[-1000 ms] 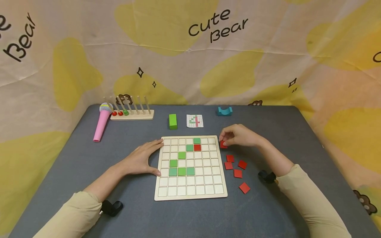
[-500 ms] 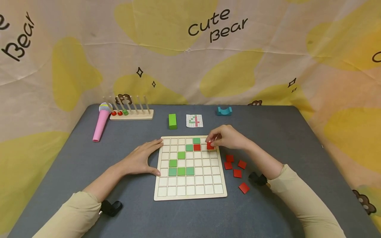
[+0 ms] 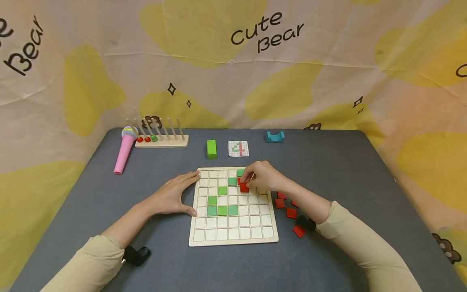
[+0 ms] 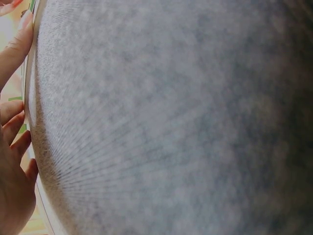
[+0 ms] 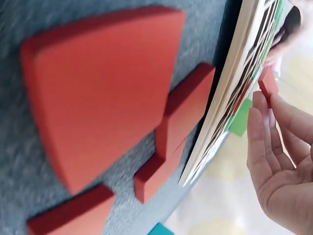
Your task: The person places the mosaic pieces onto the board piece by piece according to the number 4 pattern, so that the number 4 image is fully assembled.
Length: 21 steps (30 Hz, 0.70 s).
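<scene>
In the head view a pale wooden grid board point(image 3: 233, 233) lies on the table, with several green tiles point(image 3: 222, 190) set in its cells. My left hand point(image 3: 171, 195) rests at the board's left edge, fingers extended and thumb spread apart along it. Over the upper right part of the board, my right hand point(image 3: 266, 177) pinches a square red tile point(image 3: 244, 187) between thumb and fingers. The held red tile point(image 5: 267, 84) also shows at the fingertips in the right wrist view. Another red tile point(image 3: 238, 181) sits in a cell just behind it, partly covered.
Several loose red tiles point(image 3: 291, 213) lie right of the board, some beneath the right forearm. Behind the board are a green block point(image 3: 211, 149), a pattern card point(image 3: 238, 149) and a blue curved block point(image 3: 275, 137). A peg stand point(image 3: 164, 141) and pink toy microphone point(image 3: 125, 152) stay back left.
My right hand has carried the pinched red tile leftward from beside the board's right edge to over the upper grid cells. My left hand keeps its place at the left edge.
</scene>
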{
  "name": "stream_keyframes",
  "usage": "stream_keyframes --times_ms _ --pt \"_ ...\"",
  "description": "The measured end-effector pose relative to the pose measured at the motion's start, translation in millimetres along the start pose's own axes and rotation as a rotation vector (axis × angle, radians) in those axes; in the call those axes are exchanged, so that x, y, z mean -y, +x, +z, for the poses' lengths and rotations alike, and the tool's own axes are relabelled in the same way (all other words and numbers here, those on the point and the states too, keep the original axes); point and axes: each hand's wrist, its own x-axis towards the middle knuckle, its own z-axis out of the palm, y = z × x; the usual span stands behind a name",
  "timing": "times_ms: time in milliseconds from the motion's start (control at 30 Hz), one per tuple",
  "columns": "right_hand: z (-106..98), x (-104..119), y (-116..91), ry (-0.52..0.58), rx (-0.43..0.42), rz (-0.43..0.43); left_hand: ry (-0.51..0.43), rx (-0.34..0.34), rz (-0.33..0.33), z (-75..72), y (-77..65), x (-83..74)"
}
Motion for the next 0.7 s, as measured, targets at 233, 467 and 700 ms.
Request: stream_keyframes --times_ms 233,467,700 --pt "7.2 4.1 2.0 -0.021 -0.019 0.025 0.001 -0.007 0.013 0.9 0.6 0.1" --pt "12.6 2.6 3.4 -0.025 -0.014 0.035 0.001 -0.003 0.013 1.3 0.9 -0.1" --pt "13.1 4.2 2.9 -0.048 -0.021 0.023 -0.004 -0.008 0.012 1.2 0.0 0.4"
